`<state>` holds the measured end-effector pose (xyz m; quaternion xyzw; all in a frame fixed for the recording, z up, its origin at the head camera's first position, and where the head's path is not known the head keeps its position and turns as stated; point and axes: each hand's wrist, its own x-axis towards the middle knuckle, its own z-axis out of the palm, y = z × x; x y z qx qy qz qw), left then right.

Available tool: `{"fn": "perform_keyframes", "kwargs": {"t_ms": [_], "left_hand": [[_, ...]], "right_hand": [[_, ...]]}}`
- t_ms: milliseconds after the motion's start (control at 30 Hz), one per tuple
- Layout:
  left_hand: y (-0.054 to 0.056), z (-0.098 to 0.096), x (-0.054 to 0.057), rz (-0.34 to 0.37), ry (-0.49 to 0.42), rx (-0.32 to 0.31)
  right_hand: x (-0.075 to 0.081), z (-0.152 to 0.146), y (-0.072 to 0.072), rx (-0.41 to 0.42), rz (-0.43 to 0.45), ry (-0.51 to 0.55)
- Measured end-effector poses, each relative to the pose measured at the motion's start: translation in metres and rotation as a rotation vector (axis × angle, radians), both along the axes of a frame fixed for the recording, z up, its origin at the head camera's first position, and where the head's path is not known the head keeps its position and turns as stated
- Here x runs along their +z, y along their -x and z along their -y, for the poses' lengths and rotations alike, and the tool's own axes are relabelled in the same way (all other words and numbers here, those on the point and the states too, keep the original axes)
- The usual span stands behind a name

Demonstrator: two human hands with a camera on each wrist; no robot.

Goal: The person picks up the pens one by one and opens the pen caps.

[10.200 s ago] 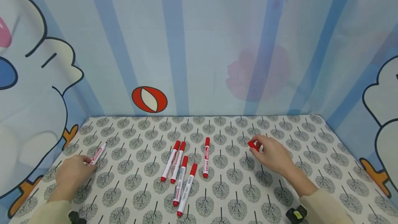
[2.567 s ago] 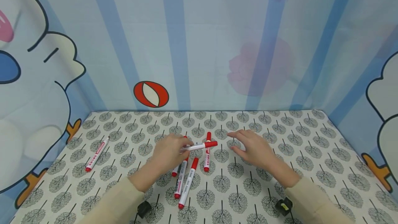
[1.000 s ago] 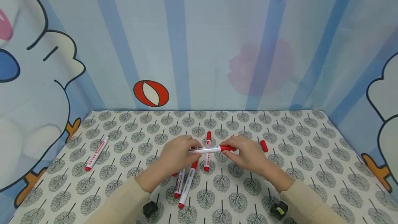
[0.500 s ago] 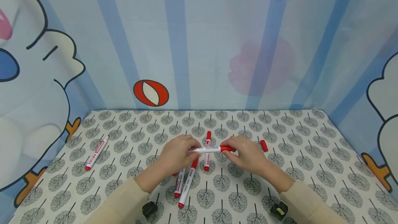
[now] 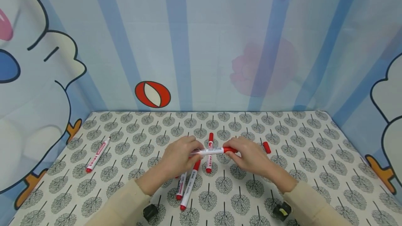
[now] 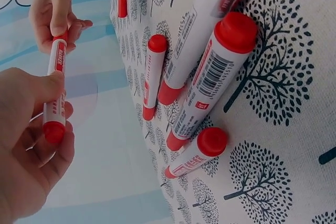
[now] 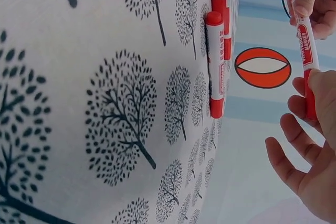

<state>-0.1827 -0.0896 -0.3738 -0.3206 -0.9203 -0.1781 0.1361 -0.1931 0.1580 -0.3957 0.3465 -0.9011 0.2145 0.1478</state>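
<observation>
Between my two hands a red-capped whiteboard marker [image 5: 211, 151] is held level above the table. My left hand [image 5: 179, 154] pinches its white barrel near the tail end, thumb on top in the left wrist view. My right hand [image 5: 251, 154] pinches the red cap [image 7: 310, 98] between thumb and index finger, the other fingers spread. Cap and barrel meet with no visible gap. An uncapped marker [image 5: 98, 154] lies at the far left. A loose red cap [image 5: 266, 147] lies just beyond my right hand.
Behind and below the held marker lies a capped marker [image 5: 208, 165]. Several more capped markers, including one near the front [image 5: 190, 188], lie together below my left hand, which partly hides them. A printed curtain [image 5: 213, 62] stands behind the tree-patterned tablecloth [image 5: 135, 184].
The left hand laid the uncapped marker down at left and picked up a capped one. The right hand put down the loose cap and took this marker's cap. The last second shows almost no movement.
</observation>
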Motion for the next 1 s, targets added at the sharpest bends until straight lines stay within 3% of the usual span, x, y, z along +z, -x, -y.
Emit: {"fn": "perform_keyframes", "kwargs": {"t_ms": [133, 233, 533, 800, 1000], "left_hand": [[0.002, 0.013, 0.001, -0.103, -0.006, 0.0], [0.003, 0.027, 0.003, -0.138, -0.015, 0.047], [0.003, 0.038, 0.007, -0.094, 0.033, 0.124], [0.005, 0.045, 0.0, -0.018, 0.067, 0.268], [0.007, 0.056, -0.004, 0.014, 0.077, 0.335]], "right_hand": [[-0.004, -0.014, 0.001, 0.01, -0.031, 0.005], [-0.006, -0.028, 0.002, -0.019, -0.049, 0.027], [-0.002, -0.039, 0.006, -0.055, -0.035, 0.03], [-0.003, -0.041, 0.005, -0.091, -0.057, -0.02], [-0.002, -0.043, 0.005, -0.123, -0.006, -0.042]]}}
